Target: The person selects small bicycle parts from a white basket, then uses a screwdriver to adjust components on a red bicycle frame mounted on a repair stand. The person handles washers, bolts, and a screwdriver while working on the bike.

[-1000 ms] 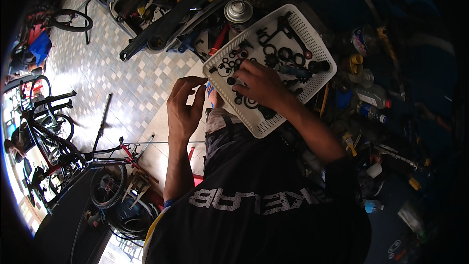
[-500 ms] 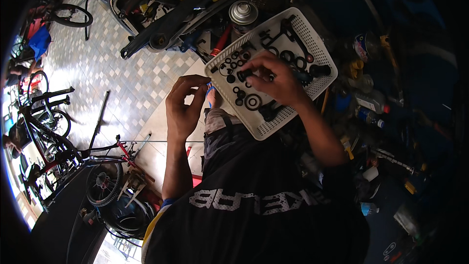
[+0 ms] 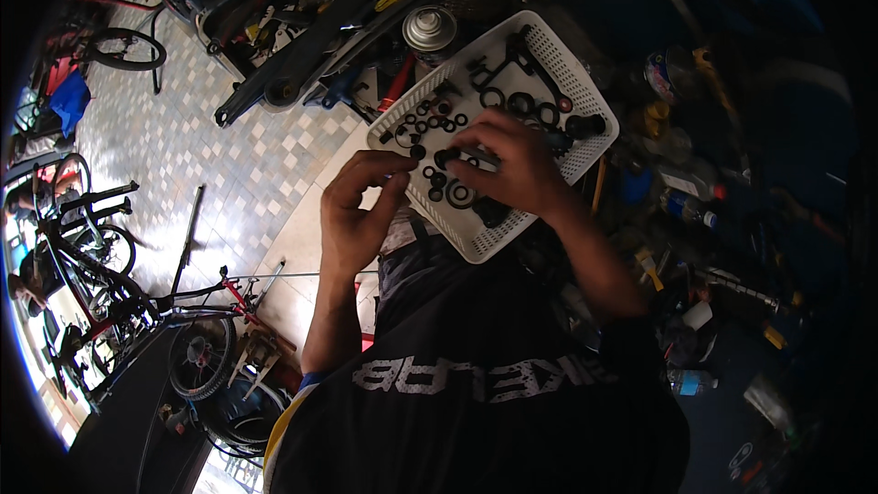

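Note:
A white perforated plastic basket (image 3: 476,242) lies tilted in front of me, holding black rings, caps and other small parts. My right hand (image 3: 517,165) is over its middle, fingers closed around a small dark cylindrical part (image 3: 482,159); my fingers hide some of it. Just beyond those fingertips is a round black piece (image 3: 446,157); whether it joins the held part is unclear. My left hand (image 3: 355,210) hovers at the basket's left edge with thumb and forefinger slightly apart, nothing visible between them. Closest to its fingertips is a black cap (image 3: 418,152).
A spray can (image 3: 429,29) stands behind the basket, near long dark bicycle frame parts (image 3: 302,73). Bottles (image 3: 686,210) and tools clutter the right. Bicycles (image 3: 101,302) and a loose wheel (image 3: 201,357) are at left on the tiled floor (image 3: 219,137).
My left hand has moved right and slightly down, up to the basket's edge. My right hand has shifted slightly left and down, still gripping. The surroundings have slid a little left in view.

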A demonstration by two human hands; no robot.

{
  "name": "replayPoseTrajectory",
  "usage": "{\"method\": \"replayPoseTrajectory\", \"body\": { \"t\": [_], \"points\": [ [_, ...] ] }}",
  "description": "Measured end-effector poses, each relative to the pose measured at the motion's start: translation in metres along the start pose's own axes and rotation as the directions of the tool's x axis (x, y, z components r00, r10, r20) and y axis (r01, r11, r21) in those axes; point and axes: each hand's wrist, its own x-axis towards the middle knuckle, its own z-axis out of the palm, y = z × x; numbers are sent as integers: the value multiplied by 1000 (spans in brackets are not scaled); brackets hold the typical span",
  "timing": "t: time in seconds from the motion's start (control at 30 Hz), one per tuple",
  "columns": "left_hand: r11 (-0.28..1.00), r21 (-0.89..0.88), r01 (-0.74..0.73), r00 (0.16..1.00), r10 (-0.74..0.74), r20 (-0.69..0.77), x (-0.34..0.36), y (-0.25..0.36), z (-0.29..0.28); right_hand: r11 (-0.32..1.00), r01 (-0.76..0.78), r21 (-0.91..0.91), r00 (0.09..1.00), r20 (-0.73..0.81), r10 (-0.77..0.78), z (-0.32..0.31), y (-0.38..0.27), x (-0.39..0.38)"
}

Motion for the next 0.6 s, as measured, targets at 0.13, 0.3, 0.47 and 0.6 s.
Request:
{"method": "replayPoseTrajectory", "body": {
  "t": [0.13, 0.3, 0.47, 0.6],
  "points": [
    [998, 55, 4, 1000, -3, -12, -2, -9, -7, 935, -26, -354, 999, 26, 38, 43, 20, 6],
    [997, 68, 27, 999, -26, -22, -4, -11, -10, 876, -3, -482, 982, 163, 93, 68, 40, 12],
    [994, 95, 52, 998, -49, -39, -6, -15, -16, 927, -172, -334, 981, 26, 191, 29, 37, 7],
    [987, 157, 44, 998, -36, -53, -5, -17, -18, 858, -306, -413, 952, -135, 274, -24, 54, 8]
  ]
}}
